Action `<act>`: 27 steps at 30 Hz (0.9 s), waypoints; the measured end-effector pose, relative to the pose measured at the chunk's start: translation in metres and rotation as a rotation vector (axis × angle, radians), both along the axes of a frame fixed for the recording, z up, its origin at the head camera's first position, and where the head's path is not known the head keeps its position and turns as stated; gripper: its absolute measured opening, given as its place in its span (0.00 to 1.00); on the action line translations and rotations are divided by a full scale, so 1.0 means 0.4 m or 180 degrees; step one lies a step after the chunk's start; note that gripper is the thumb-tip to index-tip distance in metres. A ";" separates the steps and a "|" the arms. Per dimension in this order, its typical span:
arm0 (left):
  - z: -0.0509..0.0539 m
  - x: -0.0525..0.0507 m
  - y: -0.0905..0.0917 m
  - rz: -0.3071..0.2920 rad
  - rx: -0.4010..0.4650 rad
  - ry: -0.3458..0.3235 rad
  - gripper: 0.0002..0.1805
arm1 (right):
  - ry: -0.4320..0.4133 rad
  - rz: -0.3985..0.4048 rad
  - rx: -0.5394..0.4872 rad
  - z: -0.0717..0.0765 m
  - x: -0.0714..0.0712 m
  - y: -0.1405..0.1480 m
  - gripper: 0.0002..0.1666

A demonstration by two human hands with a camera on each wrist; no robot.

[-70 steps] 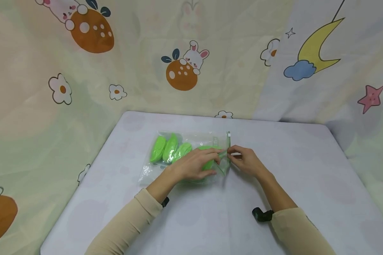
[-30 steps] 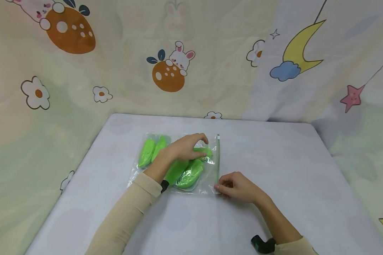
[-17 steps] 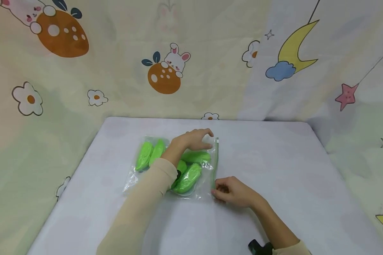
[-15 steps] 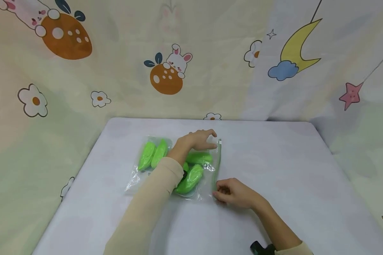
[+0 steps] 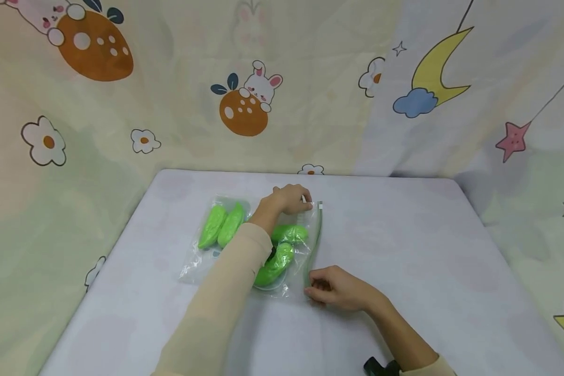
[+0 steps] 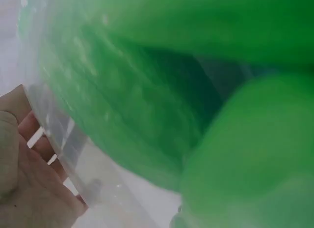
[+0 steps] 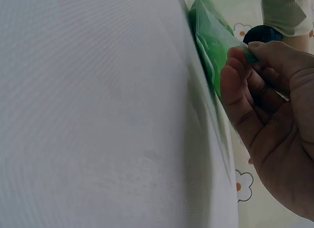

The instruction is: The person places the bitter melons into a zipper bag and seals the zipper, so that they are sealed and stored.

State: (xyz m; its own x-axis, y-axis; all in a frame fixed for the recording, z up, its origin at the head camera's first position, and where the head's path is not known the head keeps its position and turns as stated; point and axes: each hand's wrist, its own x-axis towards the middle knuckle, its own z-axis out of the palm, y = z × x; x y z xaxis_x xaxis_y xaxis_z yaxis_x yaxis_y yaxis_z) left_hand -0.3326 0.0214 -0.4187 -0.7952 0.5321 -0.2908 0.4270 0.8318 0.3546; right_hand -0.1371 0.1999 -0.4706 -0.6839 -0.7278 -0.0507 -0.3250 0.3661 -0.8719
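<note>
A clear zip bag with a green zip strip along its right edge lies on the table. Inside are several bright green, elongated, rounded pieces, whose kind I cannot tell. My left hand reaches over the bag and pinches the plastic near its far right corner; the left wrist view has this hand at the bag's edge, with green pieces close up. My right hand pinches the near end of the zip strip between thumb and fingers, also in the right wrist view. My left forearm hides part of the bag.
A white table holds the bag, with its far edge against a patterned cloth backdrop. A black wrist camera sits at my right wrist.
My left hand has moved from the middle of the bag to its far right corner and its fingers have closed. My right hand has slid to the near end of the zip strip.
</note>
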 end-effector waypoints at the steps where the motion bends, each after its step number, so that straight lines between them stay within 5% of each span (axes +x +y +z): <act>1: 0.006 -0.001 -0.008 0.0011 0.0021 0.0053 0.12 | 0.0022 0.0012 0.0010 0.003 0.001 -0.001 0.14; 5: 0.036 0.002 -0.043 0.0061 0.0151 0.0201 0.06 | 0.0088 0.0025 0.0050 0.016 0.007 0.000 0.14; 14: 0.075 0.013 -0.138 0.0307 0.1056 0.0260 0.03 | -0.0011 -0.0030 0.0076 0.044 0.002 0.031 0.15; 27: 0.132 0.037 -0.240 0.0509 0.1326 0.0633 0.08 | -0.0036 -0.0176 0.0252 0.097 -0.057 0.096 0.14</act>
